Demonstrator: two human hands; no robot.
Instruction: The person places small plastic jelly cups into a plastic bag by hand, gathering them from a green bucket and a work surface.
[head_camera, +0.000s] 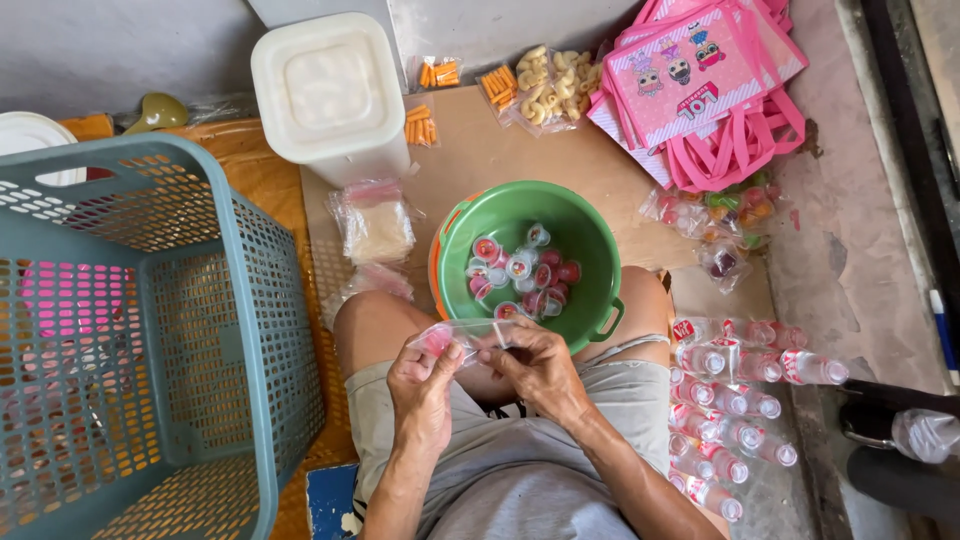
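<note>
My left hand (425, 375) and my right hand (535, 362) both pinch a small clear plastic bag (462, 335) above my knees, just in front of the round green plastic bowl (590, 240) full of little jelly cups (520, 272).

Floor: we see worn grey concrete floor (870, 270) | wall: pale grey wall (120, 50) | covering: brown cardboard sheet (500, 150) | light: daylight.
</note>
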